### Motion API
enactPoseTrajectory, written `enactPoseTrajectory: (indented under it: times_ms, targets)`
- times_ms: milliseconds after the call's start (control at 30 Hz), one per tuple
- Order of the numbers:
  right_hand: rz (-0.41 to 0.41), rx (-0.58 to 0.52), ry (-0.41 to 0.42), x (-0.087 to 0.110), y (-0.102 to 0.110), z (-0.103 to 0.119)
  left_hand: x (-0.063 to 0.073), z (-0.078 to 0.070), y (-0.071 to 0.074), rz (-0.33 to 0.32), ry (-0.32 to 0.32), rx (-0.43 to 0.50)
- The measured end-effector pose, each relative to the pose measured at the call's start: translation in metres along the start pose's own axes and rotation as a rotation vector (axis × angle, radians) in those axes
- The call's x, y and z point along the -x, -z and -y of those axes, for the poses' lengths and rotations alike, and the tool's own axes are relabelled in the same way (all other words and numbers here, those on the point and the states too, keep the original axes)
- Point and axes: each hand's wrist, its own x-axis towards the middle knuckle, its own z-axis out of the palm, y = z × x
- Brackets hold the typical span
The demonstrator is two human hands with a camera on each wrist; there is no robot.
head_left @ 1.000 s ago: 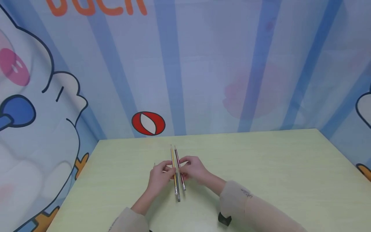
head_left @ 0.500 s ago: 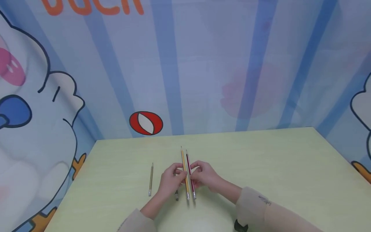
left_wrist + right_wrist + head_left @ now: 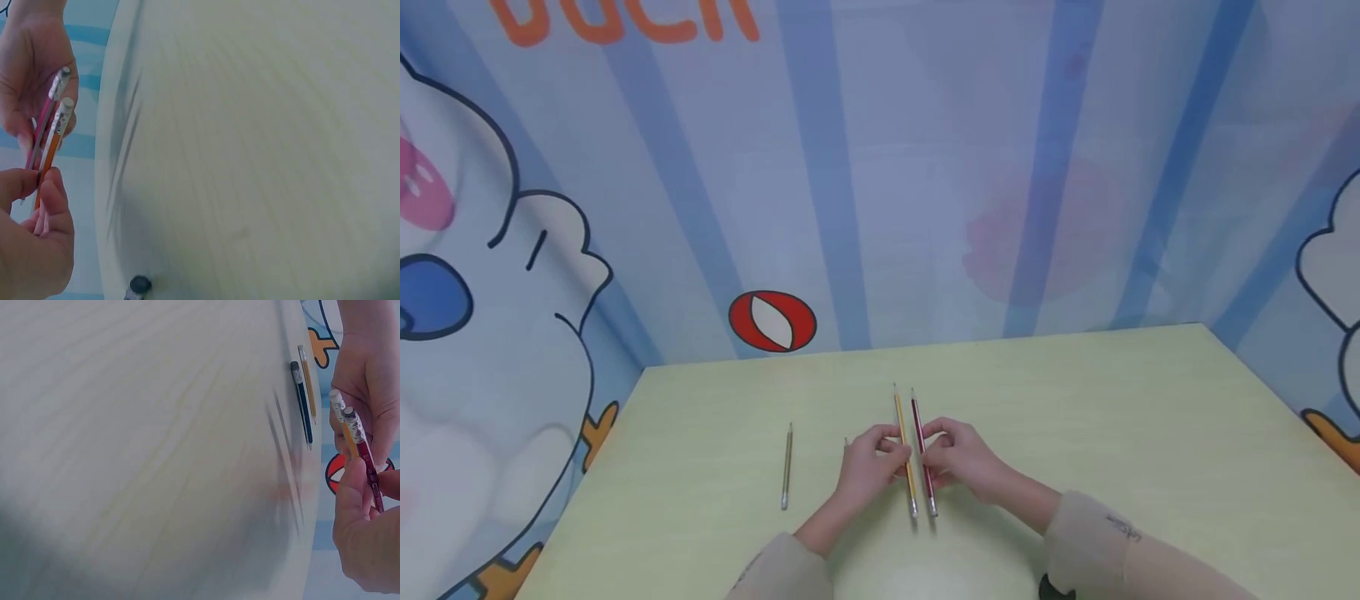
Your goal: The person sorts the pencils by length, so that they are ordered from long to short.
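My left hand (image 3: pixel 868 467) pinches a yellow pencil (image 3: pixel 911 490), its white eraser end (image 3: pixel 65 107) toward me. Just right of it, my right hand (image 3: pixel 966 460) pinches a dark red pencil (image 3: pixel 917 415), also with the eraser end near me. The two pencils stand side by side, nearly parallel, with a narrow gap between them in the head view. Shadows of both fall on the table apart from them. A dark pencil (image 3: pixel 302 403) lies on the table, mostly hidden behind my left hand in the head view.
A gold-coloured pencil (image 3: pixel 787 467) lies on the table at the left, left of the dark one. The pale yellow-green table (image 3: pixel 1112 417) ends at a blue striped cartoon backdrop (image 3: pixel 925 208). A black band (image 3: pixel 1056 588) shows by my right sleeve.
Both hands have moved right with the yellow and dark red pencils. The dark pencil, earlier seen beside them, is left behind on the table. The gold-coloured pencil has come into full view.
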Motion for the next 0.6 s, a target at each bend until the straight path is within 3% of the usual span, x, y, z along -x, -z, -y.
enactPoseTrajectory:
  times_ms: [333,600]
  targets:
    - [-0.056,0.021,0.005,0.017,0.038,-0.006,-0.025,-0.003,-0.034,0.03,0.011,-0.081]
    - [-0.118,0.052,-0.001,0.025,0.061,-0.012,-0.037,-0.007,-0.058,-0.018,0.033,-0.194]
